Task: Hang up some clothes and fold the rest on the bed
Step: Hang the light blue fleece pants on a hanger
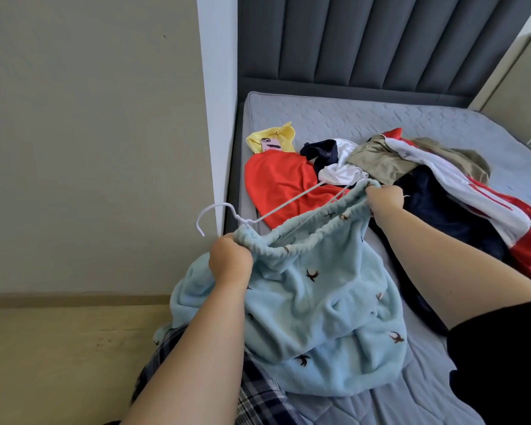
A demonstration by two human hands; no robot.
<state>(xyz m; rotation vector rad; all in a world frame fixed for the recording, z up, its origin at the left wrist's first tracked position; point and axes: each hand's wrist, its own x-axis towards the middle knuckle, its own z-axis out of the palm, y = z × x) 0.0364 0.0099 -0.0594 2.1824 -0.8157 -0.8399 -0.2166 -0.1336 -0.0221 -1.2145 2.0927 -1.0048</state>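
Blue fleece trousers (319,302) droop over the bed (411,118) edge. Left hand (229,259) fingers clamp the waistband beside the white hanger (215,205) hook, and right hand (385,199) fingers clamp its far end. Looks like the hanging step; next, seat the waistband squarely on the hanger.

Fleece garment (319,302) pale blue, small dark bird print. Hanger (224,210) white. Mattress (411,121) grey-blue, quilted. Headboard (380,41) dark grey. Far-left garment (276,182) red, hood (273,138) yellow.

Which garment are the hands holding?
The light blue fleece garment with dark prints: left hand and right hand grip its elastic band. The other garments lie on the mattress.
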